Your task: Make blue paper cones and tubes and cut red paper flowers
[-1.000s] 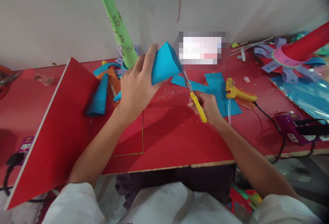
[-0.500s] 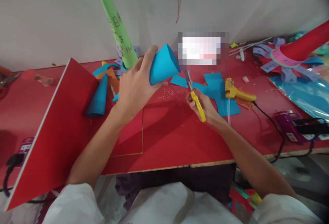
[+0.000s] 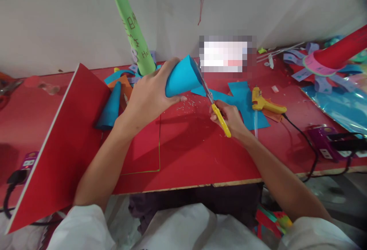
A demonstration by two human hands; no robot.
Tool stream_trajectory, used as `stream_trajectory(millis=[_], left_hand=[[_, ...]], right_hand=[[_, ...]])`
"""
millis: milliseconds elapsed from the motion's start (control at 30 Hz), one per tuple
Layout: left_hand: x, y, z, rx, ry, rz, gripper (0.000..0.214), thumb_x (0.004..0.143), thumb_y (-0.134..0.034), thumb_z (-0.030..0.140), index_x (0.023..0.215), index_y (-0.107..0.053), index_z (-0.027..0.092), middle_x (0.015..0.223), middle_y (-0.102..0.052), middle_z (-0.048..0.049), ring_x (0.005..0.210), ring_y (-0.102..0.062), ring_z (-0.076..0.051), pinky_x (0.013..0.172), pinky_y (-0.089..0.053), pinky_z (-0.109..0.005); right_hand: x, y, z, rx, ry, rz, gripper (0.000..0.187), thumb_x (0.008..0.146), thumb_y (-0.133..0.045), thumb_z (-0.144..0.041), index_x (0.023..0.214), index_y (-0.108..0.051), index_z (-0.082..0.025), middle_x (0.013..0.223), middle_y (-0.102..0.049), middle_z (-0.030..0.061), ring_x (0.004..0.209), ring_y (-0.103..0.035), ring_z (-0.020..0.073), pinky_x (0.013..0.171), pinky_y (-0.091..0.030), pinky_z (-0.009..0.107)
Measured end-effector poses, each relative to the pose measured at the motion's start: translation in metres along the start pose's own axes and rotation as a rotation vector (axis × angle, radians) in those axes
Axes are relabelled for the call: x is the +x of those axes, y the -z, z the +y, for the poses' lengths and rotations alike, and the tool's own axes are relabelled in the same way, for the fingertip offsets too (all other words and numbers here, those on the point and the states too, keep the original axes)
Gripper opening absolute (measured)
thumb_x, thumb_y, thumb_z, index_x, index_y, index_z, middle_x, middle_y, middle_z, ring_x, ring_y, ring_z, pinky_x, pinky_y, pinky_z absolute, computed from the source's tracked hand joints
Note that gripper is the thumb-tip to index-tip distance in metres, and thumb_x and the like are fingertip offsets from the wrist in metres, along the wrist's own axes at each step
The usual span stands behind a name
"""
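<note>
My left hand (image 3: 153,83) is wrapped round a blue paper cone (image 3: 183,77), its wide mouth turned to the right. In my right hand (image 3: 228,117) are yellow-handled scissors (image 3: 220,120), with the blades pointing up and left against the rim of the cone. Whether the blades are apart or together I cannot tell. Behind the scissors, blue paper offcuts (image 3: 240,99) lie on the red table (image 3: 189,158). A second blue cone (image 3: 110,106) stands to the left of my left forearm.
A red board (image 3: 61,146) leans at the left. Behind my left hand rises a green paper tube (image 3: 132,28). A yellow glue gun (image 3: 268,103) with a black cord lies at the right, near a purple power socket (image 3: 323,143). A pixelated patch hides part of the back.
The cone in my left hand has tipped and dropped slightly, and its rim now meets the scissor blades. My right hand has barely moved.
</note>
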State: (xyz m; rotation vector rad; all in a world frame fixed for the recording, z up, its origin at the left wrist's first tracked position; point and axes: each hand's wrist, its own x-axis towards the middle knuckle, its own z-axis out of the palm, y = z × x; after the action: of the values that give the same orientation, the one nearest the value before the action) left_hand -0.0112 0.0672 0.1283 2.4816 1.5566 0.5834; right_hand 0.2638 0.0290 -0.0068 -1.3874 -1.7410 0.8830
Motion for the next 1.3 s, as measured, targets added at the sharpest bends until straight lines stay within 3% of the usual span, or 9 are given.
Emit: stream_trajectory(millis=[300, 600, 700, 833, 1000, 1133, 1300], left_hand=[[0.003, -0.01, -0.012, -0.255, -0.069, 0.065, 0.092, 0.075, -0.091, 0.055, 0.155, -0.054, 0.032, 0.143, -0.072, -0.0094, 0.132, -0.066, -0.044, 0.108, -0.054, -0.05], [0.005, -0.009, -0.014, -0.364, -0.088, 0.019, 0.102, 0.072, -0.089, 0.073, 0.157, -0.053, 0.028, 0.146, -0.068, -0.0129, 0.135, -0.065, -0.043, 0.11, -0.055, -0.05], [0.006, -0.01, -0.015, -0.507, -0.049, 0.027, 0.091, 0.077, -0.083, 0.076, 0.149, -0.06, 0.025, 0.135, -0.072, -0.0126, 0.134, -0.066, -0.042, 0.108, -0.056, -0.049], [0.007, -0.017, -0.016, -0.719, 0.041, 0.049, 0.072, 0.091, -0.067, 0.078, 0.14, -0.066, 0.024, 0.117, -0.075, -0.0113, 0.125, -0.071, -0.037, 0.104, -0.061, -0.049], [0.009, -0.029, -0.013, -0.87, 0.136, 0.045, 0.077, 0.099, -0.054, 0.079, 0.161, -0.043, 0.035, 0.128, -0.073, -0.0108, 0.122, -0.075, -0.035, 0.098, -0.065, -0.052], [0.009, -0.034, -0.013, -1.029, 0.127, -0.016, 0.071, 0.094, -0.066, 0.074, 0.152, -0.053, 0.034, 0.126, -0.075, -0.0104, 0.133, -0.069, -0.036, 0.108, -0.062, -0.053], [0.01, -0.042, -0.012, -1.254, 0.117, -0.035, 0.067, 0.086, -0.086, 0.054, 0.142, -0.06, 0.028, 0.119, -0.076, -0.0097, 0.129, -0.071, -0.037, 0.106, -0.064, -0.052]], right_hand=[[-0.004, -0.001, -0.006, 0.019, -0.041, 0.053, 0.05, 0.086, -0.076, -0.069, 0.076, -0.055, -0.025, 0.062, -0.048, -0.0035, 0.055, -0.04, 0.013, 0.051, -0.03, 0.031], [-0.001, -0.007, -0.002, 0.16, -0.026, 0.018, 0.055, 0.086, -0.067, -0.081, 0.09, -0.053, -0.028, 0.08, -0.063, 0.0022, 0.068, -0.059, 0.0182, 0.055, -0.045, 0.031], [0.001, -0.008, 0.0, 0.134, -0.013, 0.034, 0.053, 0.087, -0.068, -0.078, 0.094, -0.052, -0.028, 0.086, -0.066, 0.0025, 0.071, -0.06, 0.0183, 0.058, -0.047, 0.031], [0.004, -0.005, 0.003, -0.08, -0.044, 0.196, 0.05, 0.089, -0.069, -0.074, 0.097, -0.058, -0.026, 0.081, -0.067, 0.0036, 0.068, -0.061, 0.0207, 0.061, -0.046, 0.034], [0.007, -0.004, 0.007, -0.459, -0.056, 0.265, 0.043, 0.092, -0.071, -0.055, 0.12, -0.066, -0.022, 0.111, -0.077, 0.0153, 0.1, -0.073, 0.0372, 0.081, -0.055, 0.048], [0.01, -0.006, 0.014, -0.507, 0.078, 0.21, 0.041, 0.096, -0.067, -0.046, 0.128, -0.069, -0.02, 0.133, -0.072, 0.0212, 0.122, -0.068, 0.0423, 0.1, -0.056, 0.056], [0.01, 0.004, 0.01, -0.374, 0.124, 0.249, 0.036, 0.101, -0.064, -0.055, 0.117, -0.074, -0.024, 0.118, -0.075, 0.0164, 0.115, -0.07, 0.0375, 0.103, -0.055, 0.057]])
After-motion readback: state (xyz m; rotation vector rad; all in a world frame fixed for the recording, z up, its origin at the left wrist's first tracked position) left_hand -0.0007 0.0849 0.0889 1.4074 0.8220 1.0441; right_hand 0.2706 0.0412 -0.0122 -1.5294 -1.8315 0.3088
